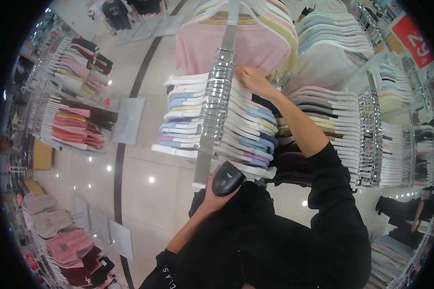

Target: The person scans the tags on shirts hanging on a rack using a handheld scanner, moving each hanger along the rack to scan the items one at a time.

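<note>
My left hand [213,196] is wrapped round a black handheld scanner [228,179], low in front of my body at the near end of the rail. My right hand [254,81] reaches up to the far end of a packed row of white hangers [236,113], just below a pink top [231,45]. Its fingers are curled in by the hangers, and what they pinch is hidden. Blue, white, yellow and purple garments hang in this row. The hangers' metal hooks [218,91] sit close together along the rail [203,164].
Right of my arm stands another rail with dark and beige garments [318,108]. Pale tops [332,45] hang behind it. To the left, across the tiled floor [152,192], are racks with red and pink clothes [77,125]. A red price sign [412,41] hangs upper right.
</note>
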Available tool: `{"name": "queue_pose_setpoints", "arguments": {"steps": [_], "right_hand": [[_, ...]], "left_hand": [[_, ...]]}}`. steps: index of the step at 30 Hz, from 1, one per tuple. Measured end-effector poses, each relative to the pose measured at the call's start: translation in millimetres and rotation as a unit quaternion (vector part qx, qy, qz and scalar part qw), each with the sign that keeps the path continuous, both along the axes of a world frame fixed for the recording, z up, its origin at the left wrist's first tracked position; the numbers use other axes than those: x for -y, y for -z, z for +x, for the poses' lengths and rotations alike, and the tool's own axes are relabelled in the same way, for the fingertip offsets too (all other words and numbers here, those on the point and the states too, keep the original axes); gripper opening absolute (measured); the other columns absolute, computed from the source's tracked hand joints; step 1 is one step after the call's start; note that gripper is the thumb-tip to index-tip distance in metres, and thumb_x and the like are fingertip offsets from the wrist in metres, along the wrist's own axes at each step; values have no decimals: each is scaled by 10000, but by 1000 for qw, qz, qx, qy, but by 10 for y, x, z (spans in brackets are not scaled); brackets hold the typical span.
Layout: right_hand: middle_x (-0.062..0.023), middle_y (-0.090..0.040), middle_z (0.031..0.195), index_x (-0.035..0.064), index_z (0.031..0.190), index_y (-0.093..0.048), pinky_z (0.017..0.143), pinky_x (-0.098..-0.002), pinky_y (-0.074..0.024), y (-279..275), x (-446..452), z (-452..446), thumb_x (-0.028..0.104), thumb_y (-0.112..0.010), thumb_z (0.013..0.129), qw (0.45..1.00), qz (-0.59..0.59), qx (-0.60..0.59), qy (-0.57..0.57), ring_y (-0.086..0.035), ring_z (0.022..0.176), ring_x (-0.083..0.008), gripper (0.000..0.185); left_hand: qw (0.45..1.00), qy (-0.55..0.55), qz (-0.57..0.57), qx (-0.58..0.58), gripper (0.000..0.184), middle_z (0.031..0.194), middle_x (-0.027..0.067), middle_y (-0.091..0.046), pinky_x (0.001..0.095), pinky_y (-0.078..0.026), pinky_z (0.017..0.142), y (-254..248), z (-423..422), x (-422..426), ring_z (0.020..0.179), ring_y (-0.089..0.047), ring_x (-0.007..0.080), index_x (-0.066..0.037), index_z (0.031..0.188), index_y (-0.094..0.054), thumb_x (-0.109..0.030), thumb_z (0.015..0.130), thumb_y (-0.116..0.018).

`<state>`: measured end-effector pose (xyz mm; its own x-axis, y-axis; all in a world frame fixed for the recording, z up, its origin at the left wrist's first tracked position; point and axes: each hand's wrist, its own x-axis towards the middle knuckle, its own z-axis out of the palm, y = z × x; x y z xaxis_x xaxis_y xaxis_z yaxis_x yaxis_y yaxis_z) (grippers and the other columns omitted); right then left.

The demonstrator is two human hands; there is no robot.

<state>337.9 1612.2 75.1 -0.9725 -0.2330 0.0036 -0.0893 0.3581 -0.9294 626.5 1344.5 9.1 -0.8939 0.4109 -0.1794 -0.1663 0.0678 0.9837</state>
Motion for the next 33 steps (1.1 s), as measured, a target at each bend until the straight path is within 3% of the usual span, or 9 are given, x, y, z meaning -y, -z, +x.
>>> {"name": "queue_pose_setpoints", "arguments": {"steps": [4, 9, 14, 17, 20, 24, 25, 28, 33], "right_hand": [[-45, -584, 767, 11, 1004, -671, 654, -273, -450, -89, 24, 141, 360, -491, 1044, 999, 21, 6, 36, -543, 719, -101, 395], [-148, -696, 997, -33, 1062, -661, 825, -325, -505, 170, 79, 302, 221, -566, 1000, 947, 5, -219, 235, -659, 907, -215, 278], [-51, -620, 978, -29, 1199, -582, 794, -275, -489, -430, 369, 1460, 56, -574, 1001, 912, -247, -178, 274, -592, 857, -121, 215], [-44, -568, 880, -24, 1145, -569, 703, -226, -436, -220, 393, 2495, -1, -503, 1000, 928, -207, -204, 233, -522, 761, -90, 161], [-133, -598, 950, -36, 1151, -558, 785, -358, -481, 71, 350, 3435, 197, -678, 886, 968, -87, -190, 139, -569, 838, -237, 373], [-207, -420, 1382, 8, 1442, -395, 1103, -415, -383, 381, 510, 4210, 295, -808, 827, 992, -34, 52, 106, -441, 1304, -345, 795], [-207, -420, 1382, 8, 1442, -395, 1103, -415, -383, 488, 573, 4316, 295, -808, 827, 990, -36, 58, 120, -441, 1304, -345, 795], [-88, -523, 1314, 20, 1419, -443, 1051, -356, -419, 719, 686, 4453, 209, -730, 918, 899, -299, 209, 242, -499, 1238, -186, 608], [-48, -677, 1138, 24, 1211, -652, 964, -310, -480, 973, 947, 4594, 166, -695, 970, 777, -401, 125, 469, -619, 1092, -134, 283]], "left_hand": [[1000, -15, 13, -1, 748, 1301, 130, -602, 328, -462, 1030, -8, 36, -28, 1202, -595, 201, 29, 1426, -443, -80, 802, -841], [997, -60, 51, -22, 652, 1258, 115, -646, 309, -484, 987, -164, 119, -145, 1140, -633, 178, 21, 1359, -515, -74, 802, -841], [994, -107, 24, 2, 312, 1010, 79, -733, 310, -536, 854, -133, 279, -220, 949, -702, 159, 3, 1083, -682, -72, 816, -825], [993, -115, -6, 6, 304, 1016, 86, -732, 312, -537, 846, -106, 424, -285, 939, -700, 162, 0, 1087, -676, -86, 828, -811], [994, -74, -75, -28, 286, 1021, 85, -721, 315, -538, 844, -177, 513, -401, 935, -691, 163, 5, 1092, -670, -73, 841, -783], [995, 40, -31, 82, 377, 1053, 16, -636, 298, -510, 852, -18, 675, -552, 952, -602, 107, -29, 1228, -586, -57, 875, -715], [996, 71, 6, 56, 573, 1196, 105, -570, 365, -477, 963, -3, 697, -615, 1130, -569, 209, -23, 1361, -472, -43, 841, -711], [959, 225, -103, -138, 785, 1416, 246, -361, 469, -313, 1163, 3, 750, -667, 1409, -301, 432, -4, 1492, -324, -35, 789, -672], [928, 319, -57, -181, 635, 1464, 225, -410, 421, -422, 1112, 137, 731, -396, 1354, -472, 366, -5, 1447, -440, 5, 847, -648]]}}
